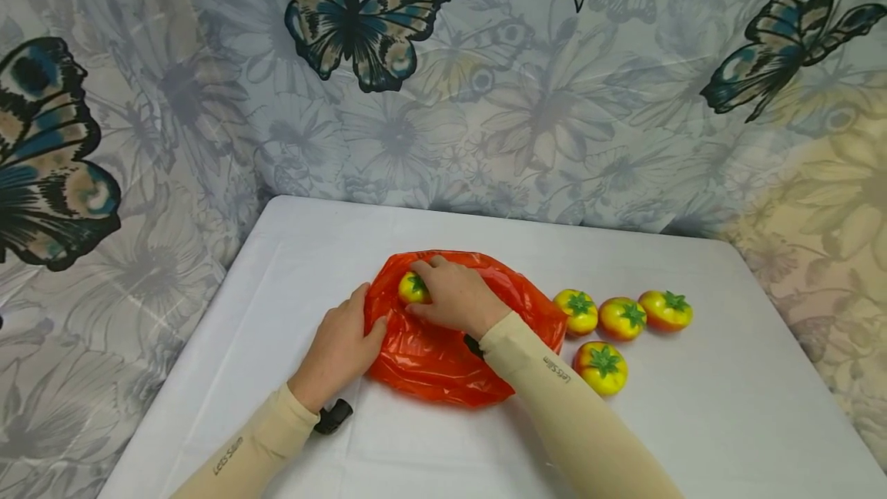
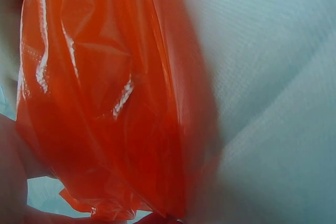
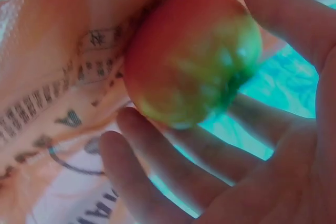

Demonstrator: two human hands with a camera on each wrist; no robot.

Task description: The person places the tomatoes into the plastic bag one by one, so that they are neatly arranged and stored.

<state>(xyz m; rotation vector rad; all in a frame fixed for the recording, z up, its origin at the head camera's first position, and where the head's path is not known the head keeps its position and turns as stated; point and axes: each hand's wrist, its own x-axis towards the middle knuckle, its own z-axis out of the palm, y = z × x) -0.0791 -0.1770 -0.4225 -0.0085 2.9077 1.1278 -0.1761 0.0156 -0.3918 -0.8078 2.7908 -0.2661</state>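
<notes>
Pinching the red bag (image 1: 436,364) with left grip (image 1: 339,343), spreading right grip (image 1: 459,296) loosely around one tomato (image 3: 194,61) inside; judging by four tomatoes (image 1: 622,319) left on the worktop (image 1: 721,406), probably only partway through bagging

4 tomatoes (image 1: 600,369) on the table (image 1: 728,406), right of the bag (image 1: 423,360)

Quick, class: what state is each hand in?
Left hand: holding the shiny red plastic bag.
Right hand: holding a round red-and-yellow tomato with green leaves.
</notes>
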